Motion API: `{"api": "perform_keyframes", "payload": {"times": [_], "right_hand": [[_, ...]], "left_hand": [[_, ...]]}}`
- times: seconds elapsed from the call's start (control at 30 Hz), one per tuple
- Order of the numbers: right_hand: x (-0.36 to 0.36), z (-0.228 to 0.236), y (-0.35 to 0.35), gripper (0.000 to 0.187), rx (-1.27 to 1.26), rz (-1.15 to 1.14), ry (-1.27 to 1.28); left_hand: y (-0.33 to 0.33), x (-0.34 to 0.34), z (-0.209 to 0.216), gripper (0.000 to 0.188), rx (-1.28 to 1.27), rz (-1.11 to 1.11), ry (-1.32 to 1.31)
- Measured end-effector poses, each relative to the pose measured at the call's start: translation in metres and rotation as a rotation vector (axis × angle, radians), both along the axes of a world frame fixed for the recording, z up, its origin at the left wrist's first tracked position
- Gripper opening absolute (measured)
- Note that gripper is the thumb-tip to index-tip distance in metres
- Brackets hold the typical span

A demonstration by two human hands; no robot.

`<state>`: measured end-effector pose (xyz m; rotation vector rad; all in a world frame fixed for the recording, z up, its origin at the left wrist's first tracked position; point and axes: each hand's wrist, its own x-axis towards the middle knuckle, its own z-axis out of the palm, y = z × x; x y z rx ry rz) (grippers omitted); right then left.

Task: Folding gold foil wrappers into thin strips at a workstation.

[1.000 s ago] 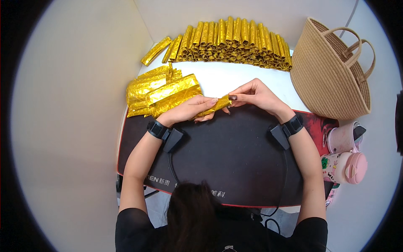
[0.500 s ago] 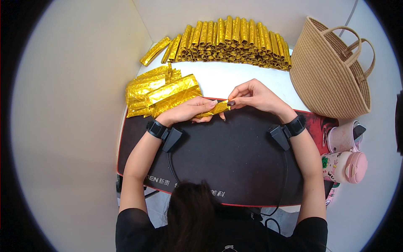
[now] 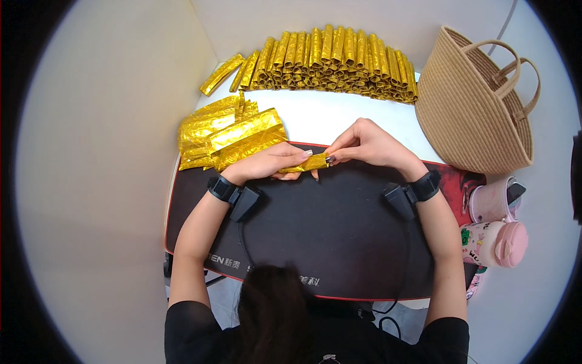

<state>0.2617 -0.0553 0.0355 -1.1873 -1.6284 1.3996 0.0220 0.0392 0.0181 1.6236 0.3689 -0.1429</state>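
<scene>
Between my hands is a folded strip of gold foil paper (image 3: pixel 313 162), held above the far part of the black desk mat. My left hand (image 3: pixel 280 160) is closed on its left part, thumb lying on top. At its right end, my right hand (image 3: pixel 359 145) pinches the foil between thumb and fingers. Close beyond my left hand lies a stack of flat gold foil sheets (image 3: pixel 245 134). Farther back, many rolled gold foil tubes (image 3: pixel 333 54) are piled in rows. My left palm hides part of the strip.
A woven tan basket (image 3: pixel 470 106) with two handles stands at the far right. By my right forearm are a pink cup (image 3: pixel 488 202) with a dark object in it and a pink-lidded bottle (image 3: pixel 491 244). The black mat (image 3: pixel 327 224) covers the near desk. Cables hang from both wrist devices.
The right fingers have shifted slightly along the foil strip's end, and more of the strip shows between the hands. The whole view has drifted a little.
</scene>
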Motion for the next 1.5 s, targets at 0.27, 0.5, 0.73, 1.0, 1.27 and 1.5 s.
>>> {"api": "perform_keyframes", "payload": {"times": [0.27,0.5,0.73,1.0,1.27,1.5], "right_hand": [[-0.002,0.007,-0.002,0.016,0.087,-0.05,-0.284],[-0.003,-0.013,0.003,0.018,0.015,-0.123,-0.169],[-0.004,-0.017,0.003,0.016,-0.05,-0.195,-0.135],[-0.006,-0.016,0.003,0.016,0.145,-0.235,-0.213],[-0.003,0.007,-0.007,0.018,0.249,-0.069,-0.395],[0.019,0.041,-0.021,0.011,0.315,-0.364,-0.267]], "left_hand": [[-0.001,0.004,0.001,0.05,0.035,0.02,0.062],[-0.003,0.005,0.001,0.048,0.06,0.052,0.049],[-0.004,0.009,0.003,0.048,0.085,0.067,0.07],[-0.003,0.006,0.0,0.046,0.048,0.086,0.017],[-0.004,0.006,0.002,0.044,0.053,0.02,-0.001],[0.003,0.002,0.0,0.065,0.06,0.081,-0.093]]}}
